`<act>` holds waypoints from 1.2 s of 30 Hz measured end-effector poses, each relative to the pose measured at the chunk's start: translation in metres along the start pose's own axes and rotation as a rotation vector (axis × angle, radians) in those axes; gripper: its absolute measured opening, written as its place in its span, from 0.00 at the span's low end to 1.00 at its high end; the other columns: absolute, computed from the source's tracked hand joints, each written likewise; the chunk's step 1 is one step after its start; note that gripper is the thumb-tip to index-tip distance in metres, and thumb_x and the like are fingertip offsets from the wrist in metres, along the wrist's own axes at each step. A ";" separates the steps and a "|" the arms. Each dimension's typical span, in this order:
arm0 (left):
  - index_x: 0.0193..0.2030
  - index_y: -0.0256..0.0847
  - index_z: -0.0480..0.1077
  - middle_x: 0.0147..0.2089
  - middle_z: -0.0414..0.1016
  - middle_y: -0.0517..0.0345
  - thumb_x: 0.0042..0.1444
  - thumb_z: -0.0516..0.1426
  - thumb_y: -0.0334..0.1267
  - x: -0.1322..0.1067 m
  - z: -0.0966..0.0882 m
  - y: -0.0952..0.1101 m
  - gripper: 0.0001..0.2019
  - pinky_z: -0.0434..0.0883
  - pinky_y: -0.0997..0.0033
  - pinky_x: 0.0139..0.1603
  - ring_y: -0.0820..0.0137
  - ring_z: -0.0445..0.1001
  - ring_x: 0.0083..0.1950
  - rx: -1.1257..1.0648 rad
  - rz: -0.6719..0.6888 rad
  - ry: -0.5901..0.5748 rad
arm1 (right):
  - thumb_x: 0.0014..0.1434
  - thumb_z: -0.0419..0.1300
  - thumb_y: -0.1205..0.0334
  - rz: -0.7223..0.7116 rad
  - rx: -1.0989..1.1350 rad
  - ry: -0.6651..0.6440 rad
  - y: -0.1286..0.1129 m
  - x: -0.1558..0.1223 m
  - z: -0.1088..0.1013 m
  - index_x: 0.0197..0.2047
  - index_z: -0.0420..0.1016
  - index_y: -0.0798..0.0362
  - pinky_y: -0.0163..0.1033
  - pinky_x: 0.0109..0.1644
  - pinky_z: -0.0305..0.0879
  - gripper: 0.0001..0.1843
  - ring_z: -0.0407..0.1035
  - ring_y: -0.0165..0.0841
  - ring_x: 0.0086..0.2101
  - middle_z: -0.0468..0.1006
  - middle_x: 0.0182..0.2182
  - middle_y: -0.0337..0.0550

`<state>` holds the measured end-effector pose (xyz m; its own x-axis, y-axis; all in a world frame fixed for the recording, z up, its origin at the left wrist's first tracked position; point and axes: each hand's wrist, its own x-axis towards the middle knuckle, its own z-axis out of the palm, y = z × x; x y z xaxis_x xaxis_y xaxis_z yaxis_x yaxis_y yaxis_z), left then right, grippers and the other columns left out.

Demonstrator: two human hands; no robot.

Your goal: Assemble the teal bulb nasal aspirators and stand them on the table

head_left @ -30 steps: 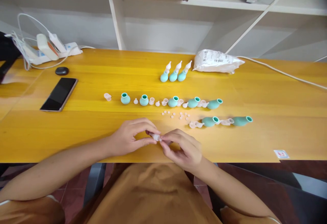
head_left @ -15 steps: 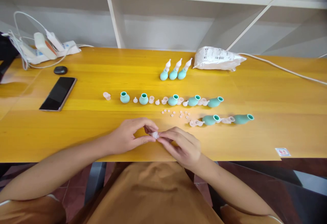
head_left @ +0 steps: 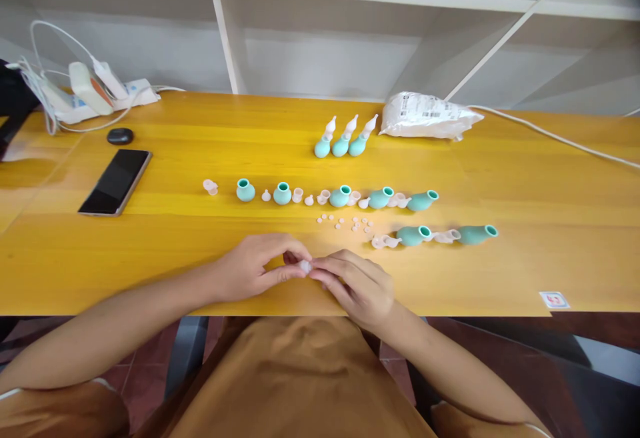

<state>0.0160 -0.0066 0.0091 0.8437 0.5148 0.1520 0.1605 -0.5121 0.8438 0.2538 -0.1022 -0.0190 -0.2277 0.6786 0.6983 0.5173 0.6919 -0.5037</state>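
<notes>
Your left hand (head_left: 260,265): fingers pinching a small white piece (head_left: 305,267) in the lower centre of the frame.
Your right hand (head_left: 356,286): fingers pinched at that piece's right end, the contact partly hidden.
Pale discs (head_left: 355,228): scattered on the worktop (head_left: 525,225), beyond your right hand.
Teal bulbs (head_left: 281,194): five across the centre, two lower at centre right.
White-tipped bulbs (head_left: 340,147): three side by side, upper centre.

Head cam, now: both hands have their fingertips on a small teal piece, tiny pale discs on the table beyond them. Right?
Colour's wrong: in the head view, the piece between left hand and right hand is whitish, not teal. The tiny pale discs are on the table beyond them.
</notes>
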 end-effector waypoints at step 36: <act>0.55 0.41 0.75 0.48 0.82 0.56 0.75 0.64 0.47 0.001 0.004 0.000 0.12 0.79 0.69 0.50 0.71 0.82 0.46 -0.439 -0.114 0.137 | 0.70 0.57 0.75 -0.006 -0.030 -0.074 0.006 -0.007 0.006 0.84 0.52 0.54 0.35 0.32 0.79 0.43 0.75 0.29 0.25 0.84 0.33 0.37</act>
<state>0.0184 -0.0091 0.0077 0.7536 0.6515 0.0874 -0.0088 -0.1229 0.9924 0.2532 -0.1015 -0.0300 -0.2906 0.6920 0.6608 0.5401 0.6887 -0.4837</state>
